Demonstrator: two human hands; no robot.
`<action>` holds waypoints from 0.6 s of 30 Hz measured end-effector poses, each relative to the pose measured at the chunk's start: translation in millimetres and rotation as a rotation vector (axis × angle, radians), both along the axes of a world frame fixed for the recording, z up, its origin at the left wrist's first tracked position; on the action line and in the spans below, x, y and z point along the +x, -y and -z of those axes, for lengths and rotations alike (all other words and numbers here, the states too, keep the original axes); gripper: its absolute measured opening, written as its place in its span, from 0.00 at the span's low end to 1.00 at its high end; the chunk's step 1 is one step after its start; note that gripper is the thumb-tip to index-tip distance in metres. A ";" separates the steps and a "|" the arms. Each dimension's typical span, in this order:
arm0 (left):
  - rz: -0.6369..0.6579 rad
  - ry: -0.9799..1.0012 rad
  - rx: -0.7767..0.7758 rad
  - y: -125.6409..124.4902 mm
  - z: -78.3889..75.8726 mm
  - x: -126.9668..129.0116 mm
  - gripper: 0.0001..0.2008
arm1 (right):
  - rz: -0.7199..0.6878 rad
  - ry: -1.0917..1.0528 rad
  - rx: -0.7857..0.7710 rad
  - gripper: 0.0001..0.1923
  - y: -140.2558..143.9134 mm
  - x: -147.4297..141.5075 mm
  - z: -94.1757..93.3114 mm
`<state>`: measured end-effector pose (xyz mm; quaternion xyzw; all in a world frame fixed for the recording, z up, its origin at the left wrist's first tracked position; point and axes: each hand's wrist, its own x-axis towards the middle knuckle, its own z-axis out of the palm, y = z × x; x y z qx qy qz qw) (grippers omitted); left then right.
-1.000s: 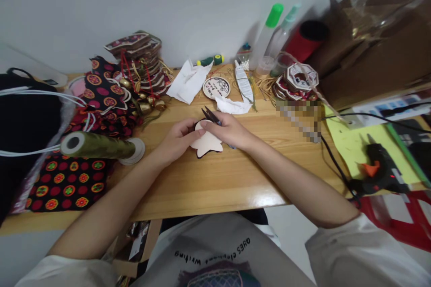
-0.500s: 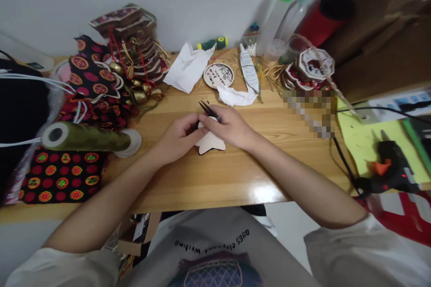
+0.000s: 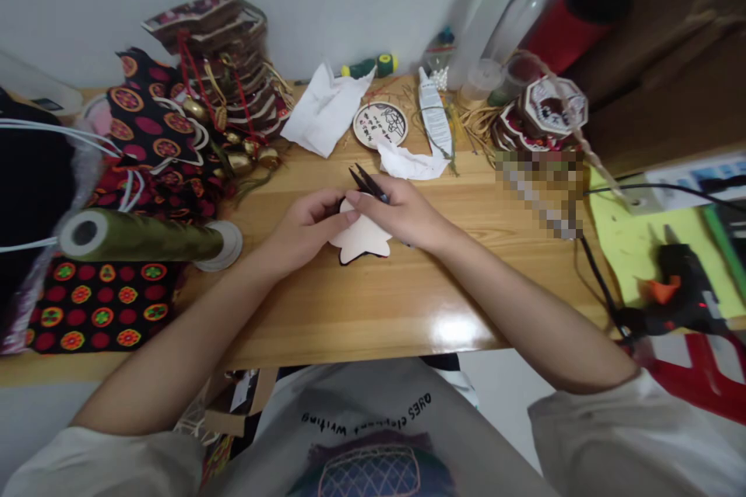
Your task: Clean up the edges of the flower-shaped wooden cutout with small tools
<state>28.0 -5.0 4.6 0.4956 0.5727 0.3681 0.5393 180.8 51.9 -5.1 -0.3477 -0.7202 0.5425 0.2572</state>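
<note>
Star-shaped cutout lay pinned under the left hand fingertips, steadied for trimming; right hand gripped small snips, blades apparently pointing beyond its fingertips.

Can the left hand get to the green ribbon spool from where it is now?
Probably yes. The left hand rests on the pale cut-out shape, and the green ribbon spool lies on its side just off to its left, with bare wooden table between them. It would have to let go of the shape first.

Pale star-shaped cutout flat on table
</note>
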 end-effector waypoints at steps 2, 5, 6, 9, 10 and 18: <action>-0.064 0.042 -0.030 -0.7 0.5 -0.3 0.16 | 0.005 -0.031 -0.074 0.12 -0.7 0.3 0.6; -0.121 0.080 -0.061 -1.3 1.5 -1.0 0.17 | 0.016 -0.030 -0.165 0.12 -0.7 0.4 -1.3; -0.133 0.093 -0.068 -1.5 1.8 -1.2 0.17 | 0.020 -0.023 -0.193 0.12 -0.5 0.4 -2.2; -0.169 0.140 -0.092 -2.2 2.4 -1.9 0.18 | 0.015 -0.008 -0.265 0.12 0.3 0.4 -4.5; -0.179 0.156 -0.099 -2.3 2.4 -2.0 0.18 | 0.010 -0.006 -0.282 0.12 0.5 0.4 -4.8; -0.204 0.211 -0.127 -1.1 -0.4 -0.4 0.19 | -0.016 0.002 -0.329 0.11 -0.5 0.7 -5.4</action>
